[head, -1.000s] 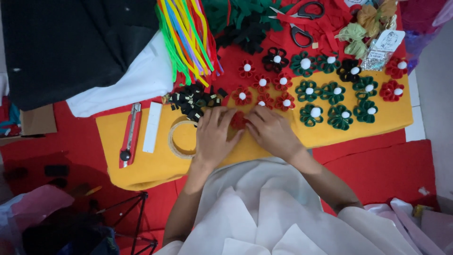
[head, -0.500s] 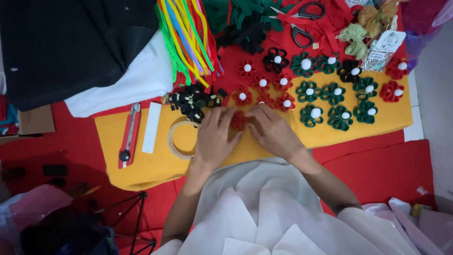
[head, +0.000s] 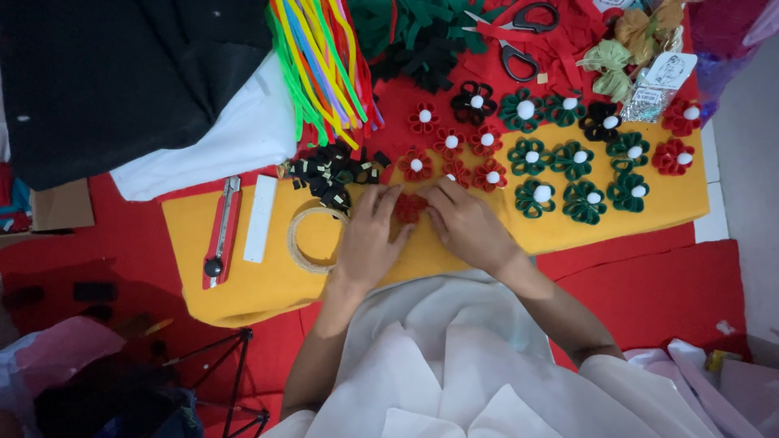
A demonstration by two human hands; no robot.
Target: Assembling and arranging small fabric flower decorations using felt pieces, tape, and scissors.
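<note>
Both hands press on a small red felt flower piece (head: 410,207) lying on the yellow felt sheet (head: 260,284). My left hand (head: 369,235) pinches its left side and my right hand (head: 462,223) pinches its right side. Just above the fingers lie several finished red felt flowers (head: 450,146) with white pompom centres. To their right are several green felt flowers (head: 568,162). A pile of small black felt loops (head: 329,172) sits above my left hand.
A roll of tape (head: 307,239), a white strip (head: 260,218) and a red utility knife (head: 221,231) lie at left. A bundle of coloured pipe cleaners (head: 320,61), scissors (head: 515,36), black cloth (head: 122,81) and white cloth (head: 219,142) are farther back.
The fingers shift slightly on the red flower piece; hands and other objects stay in place.
</note>
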